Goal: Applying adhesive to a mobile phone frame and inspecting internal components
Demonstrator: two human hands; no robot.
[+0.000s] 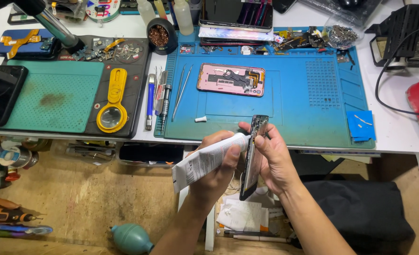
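My left hand (pixel 216 172) grips a white glue tube (pixel 205 160), its nozzle touching the edge of a black phone screen panel (pixel 252 158). My right hand (pixel 275 160) holds that panel upright on edge, just in front of the bench. On the blue work mat (pixel 308 108) lies an opened pink phone body (pixel 231 79) with its inner parts showing. A small white cap (pixel 200 119) rests on the mat near the tube.
Tweezers (pixel 181 92) and screwdrivers (pixel 150 101) lie at the mat's left edge. A green mat (pixel 53 97) with a yellow magnifier (pixel 112 101) is to the left. Bottles, phone parts and a black stand (pixel 403 33) line the back. A teal air blower (pixel 131 239) sits on the floor.
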